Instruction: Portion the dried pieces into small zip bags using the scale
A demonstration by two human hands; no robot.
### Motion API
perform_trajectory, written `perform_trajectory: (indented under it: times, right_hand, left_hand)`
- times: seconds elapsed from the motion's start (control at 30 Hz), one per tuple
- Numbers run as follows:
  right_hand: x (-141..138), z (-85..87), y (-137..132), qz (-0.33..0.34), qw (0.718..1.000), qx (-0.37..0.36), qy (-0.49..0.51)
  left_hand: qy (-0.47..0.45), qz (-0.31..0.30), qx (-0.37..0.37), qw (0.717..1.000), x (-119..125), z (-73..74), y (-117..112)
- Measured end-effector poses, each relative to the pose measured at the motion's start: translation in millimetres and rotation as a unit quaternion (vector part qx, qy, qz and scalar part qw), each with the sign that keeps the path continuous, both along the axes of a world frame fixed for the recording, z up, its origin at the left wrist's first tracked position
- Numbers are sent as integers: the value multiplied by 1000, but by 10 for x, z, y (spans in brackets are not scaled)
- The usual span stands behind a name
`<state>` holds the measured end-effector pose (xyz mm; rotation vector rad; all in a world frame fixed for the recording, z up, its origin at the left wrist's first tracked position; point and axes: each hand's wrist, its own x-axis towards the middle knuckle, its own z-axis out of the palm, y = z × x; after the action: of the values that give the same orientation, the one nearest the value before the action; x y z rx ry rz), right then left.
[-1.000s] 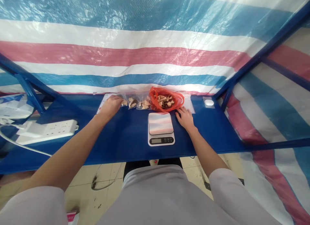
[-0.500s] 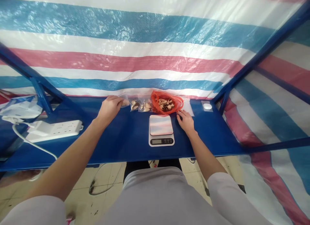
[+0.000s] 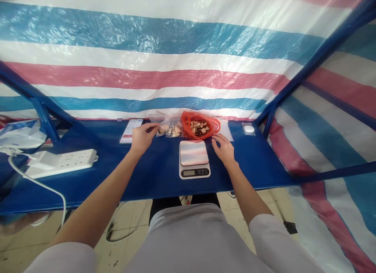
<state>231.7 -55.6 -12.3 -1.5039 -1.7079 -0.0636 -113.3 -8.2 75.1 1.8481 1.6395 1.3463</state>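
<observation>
Two bare hands sit at a blue table (image 3: pixel 158 179). The left hand (image 3: pixel 142 138), half-curled, reaches the end of a clear bag (image 3: pixel 173 130) of pale pieces; whether it grips is unclear. The right hand (image 3: pixel 225 149) lies open just beside a scale (image 3: pixel 194 159), near a red bag (image 3: pixel 199 125).

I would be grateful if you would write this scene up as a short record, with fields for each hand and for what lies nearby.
Left hand: at the edge of a clear plastic bag of pale brown pieces
Right hand: on the blue table, beside a digital kitchen scale
Nearby: red plastic bag of similar pieces; smartphone; white power strip
</observation>
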Motion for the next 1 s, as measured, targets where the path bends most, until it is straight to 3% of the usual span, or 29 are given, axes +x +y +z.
perform_trajectory:
  times: [0.2, 0.33, 0.53, 0.63, 0.7, 0.83, 1.0]
  right_hand:
    - [-296, 341, 70, 65, 997, 13, 43]
    - [-537, 490, 247, 139, 983, -27, 117]
    - [-778, 527, 485, 235, 908, -139, 319]
    - [-808, 497, 537, 246, 867, -168, 399]
    - [-800, 481, 553, 243, 855, -177, 424]
    - [-761, 485, 564, 250, 854, -198, 412]
    - [-716, 536, 592, 228, 867, -201, 394]
  left_hand:
    - [-147, -38, -20, 988, 268, -78, -120]
    - [-313, -80, -32, 946, 463, -148, -162]
    - [-492, -127, -100, 856, 670, -235, -232]
    - [-531, -139, -119, 828, 688, -281, -242]
    - [-547, -138, -130, 816, 682, -319, -232]
    - [-547, -132, -151, 813, 650, -396, -200]
    - [-468, -119, -151, 863, 548, -435, -180]
